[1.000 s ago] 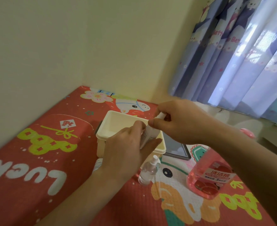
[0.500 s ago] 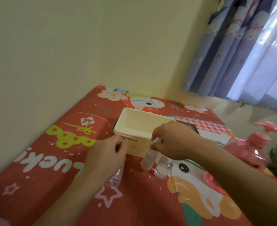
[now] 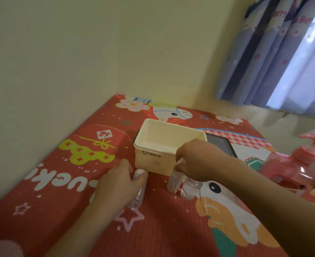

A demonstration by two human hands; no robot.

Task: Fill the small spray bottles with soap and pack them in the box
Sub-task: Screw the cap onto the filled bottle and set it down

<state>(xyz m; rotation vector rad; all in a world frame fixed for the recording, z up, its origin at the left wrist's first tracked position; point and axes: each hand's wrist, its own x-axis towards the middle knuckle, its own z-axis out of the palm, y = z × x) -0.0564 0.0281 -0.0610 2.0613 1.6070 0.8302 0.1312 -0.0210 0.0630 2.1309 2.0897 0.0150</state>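
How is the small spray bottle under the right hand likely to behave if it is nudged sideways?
The spray bottle is tall, narrow and upright, so it probably tips easily. It looks like light plastic, so it likely slides. The right hand gripping its top should steady it.

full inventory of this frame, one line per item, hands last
small spray bottles: 3, clear; one under the left hand, one held by the right hand, one standing just right of that, all in front of the box
box: 1, cream, open, mid-table, nothing visible inside
soap bottle: 1, pink with pump, right edge of the table
tablet-like dark slab: 1, grey-black, flat behind and right of the box
table mat: 1, red with cartoon prints, covers the table
curtain: 1, blue-lilac printed, upper right
wall: cream, behind and left
left hand: 1, grips a bottle
right hand: 1, pinches a bottle's top
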